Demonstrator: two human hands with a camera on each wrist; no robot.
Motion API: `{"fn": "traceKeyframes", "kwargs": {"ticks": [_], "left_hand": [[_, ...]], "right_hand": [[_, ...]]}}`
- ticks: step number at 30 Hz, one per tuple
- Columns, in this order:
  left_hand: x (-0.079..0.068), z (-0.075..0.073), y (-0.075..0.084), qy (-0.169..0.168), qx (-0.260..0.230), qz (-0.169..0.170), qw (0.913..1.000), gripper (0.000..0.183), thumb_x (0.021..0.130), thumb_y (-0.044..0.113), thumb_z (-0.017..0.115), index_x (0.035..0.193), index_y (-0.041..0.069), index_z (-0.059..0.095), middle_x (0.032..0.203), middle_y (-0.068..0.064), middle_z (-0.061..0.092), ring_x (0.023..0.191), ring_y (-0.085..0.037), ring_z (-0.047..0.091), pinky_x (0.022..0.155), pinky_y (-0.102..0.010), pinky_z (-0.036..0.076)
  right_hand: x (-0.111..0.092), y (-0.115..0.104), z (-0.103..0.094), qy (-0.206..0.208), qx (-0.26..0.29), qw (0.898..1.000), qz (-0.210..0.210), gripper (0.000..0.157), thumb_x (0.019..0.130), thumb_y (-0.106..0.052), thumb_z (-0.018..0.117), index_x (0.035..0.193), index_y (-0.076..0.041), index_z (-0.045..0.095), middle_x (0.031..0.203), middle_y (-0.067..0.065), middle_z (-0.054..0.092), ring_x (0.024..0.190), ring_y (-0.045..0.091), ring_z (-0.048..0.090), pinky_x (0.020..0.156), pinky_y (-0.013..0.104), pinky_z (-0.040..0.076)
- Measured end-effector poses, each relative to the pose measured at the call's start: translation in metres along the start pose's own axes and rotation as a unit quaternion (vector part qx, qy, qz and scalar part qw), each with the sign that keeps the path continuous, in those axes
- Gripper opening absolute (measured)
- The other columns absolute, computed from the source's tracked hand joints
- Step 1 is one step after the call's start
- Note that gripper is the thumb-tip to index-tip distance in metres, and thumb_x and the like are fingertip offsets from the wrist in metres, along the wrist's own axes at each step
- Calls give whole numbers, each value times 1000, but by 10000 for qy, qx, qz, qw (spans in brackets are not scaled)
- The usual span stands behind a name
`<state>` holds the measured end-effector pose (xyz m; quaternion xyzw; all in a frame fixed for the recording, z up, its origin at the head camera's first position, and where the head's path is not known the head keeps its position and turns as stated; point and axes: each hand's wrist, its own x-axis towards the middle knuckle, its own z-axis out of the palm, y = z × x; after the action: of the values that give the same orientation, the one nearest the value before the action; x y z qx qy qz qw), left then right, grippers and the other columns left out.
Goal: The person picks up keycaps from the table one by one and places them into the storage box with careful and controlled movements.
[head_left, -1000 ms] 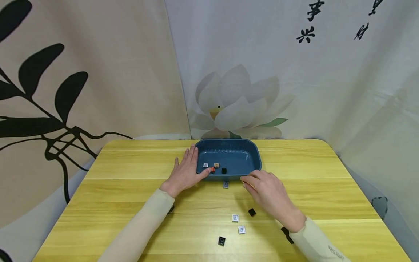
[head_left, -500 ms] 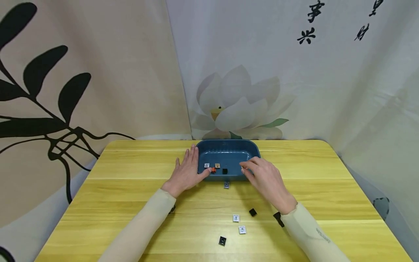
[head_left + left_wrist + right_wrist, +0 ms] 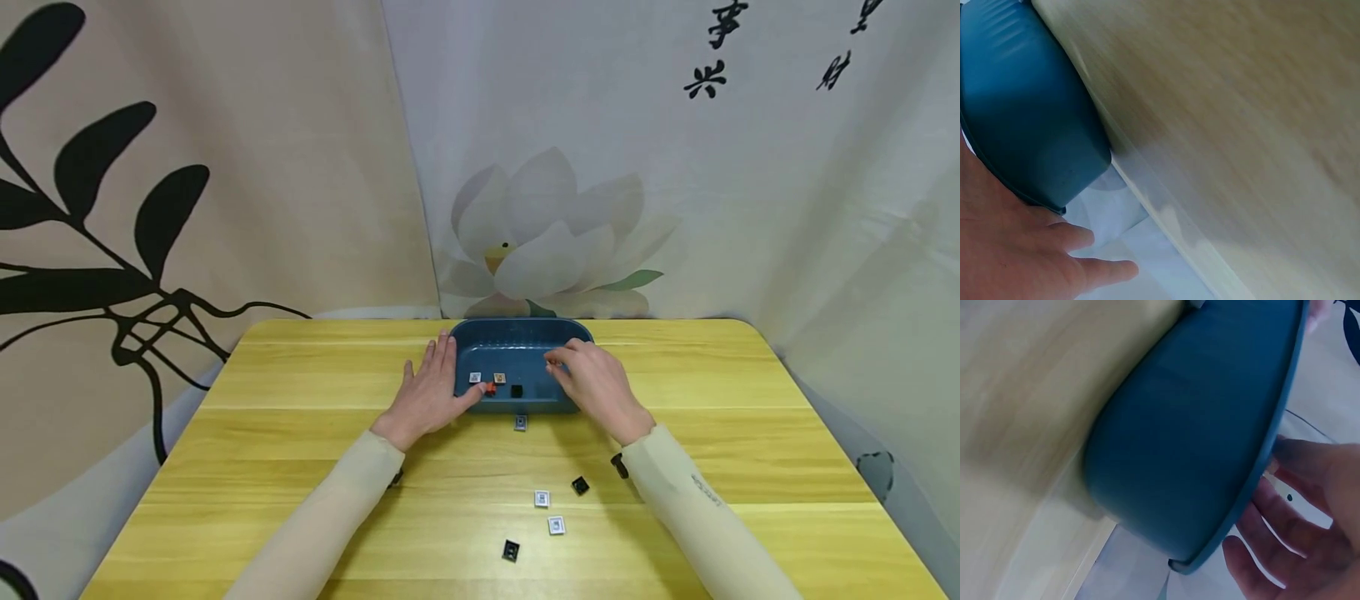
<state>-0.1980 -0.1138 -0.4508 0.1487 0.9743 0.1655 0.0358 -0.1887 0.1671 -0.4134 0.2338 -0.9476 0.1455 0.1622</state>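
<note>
A blue rectangular dish [image 3: 525, 408] stands at the table's far edge. My left hand [image 3: 426, 392] rests along its left side with fingers straight, the thumb over the front left corner. Over the right part of the dish, my right hand [image 3: 596, 383] pinches a small pale piece [image 3: 1273, 466] between thumb and fingertips, mostly hidden by them. Inside the dish lie small square keycap-like pieces: a white one [image 3: 475, 377], an orange-and-white one [image 3: 499, 378], a red one [image 3: 491, 389] by my left thumb, and a black one [image 3: 517, 391].
A grey square piece [image 3: 521, 422] lies right before the dish's front wall. Nearer on the wooden table [image 3: 315, 433] are two white pieces [image 3: 556, 525] and two black ones, one to the right [image 3: 581, 485] and one at the front [image 3: 511, 550]. A printed curtain [image 3: 555, 233] hangs behind.
My right hand has moved from the dish's front right corner, left and farther in over the dish, still pinching the small piece. My left hand has stayed in place.
</note>
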Motion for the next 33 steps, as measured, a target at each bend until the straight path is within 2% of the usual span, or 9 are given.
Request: {"fn": "traceKeyframes", "kwargs": {"ticks": [8,14,24,33], "left_hand": [[-1,0,0,-8,-13,-26,10000,105,98,71,46,165,0,7,173,-15,-3,159,-36,7,118,-72,14],[0,0,0,-44,-15,-60,10000,107,97,74,43,165,0,7,173,-15,-2,159,-36,6,119,-71,13],[0,1,0,-70,-23,-50,10000,106,98,74,43,165,0,6,173,-14,-4,159,-36,4,119,-71,12],[1,0,1,3,-15,-46,10000,106,98,72,45,165,0,7,173,-15,-2,159,-36,6,119,-71,13]], "right_hand": [[14,-1,9,-753,-47,9971,126,17,94,-16,78,109,-9,82,93,4,71,77,19,62,65,33,55],[21,-2,14,-1209,-44,9924,234,18,96,-15,76,112,-9,81,100,5,73,86,21,67,74,37,58],[30,-1,21,-1623,47,9865,211,18,100,-13,70,114,-8,81,108,8,76,90,24,71,78,41,60],[35,-1,23,-1947,230,9796,433,25,100,-19,71,120,-6,78,116,9,76,91,23,73,82,42,60]]}}
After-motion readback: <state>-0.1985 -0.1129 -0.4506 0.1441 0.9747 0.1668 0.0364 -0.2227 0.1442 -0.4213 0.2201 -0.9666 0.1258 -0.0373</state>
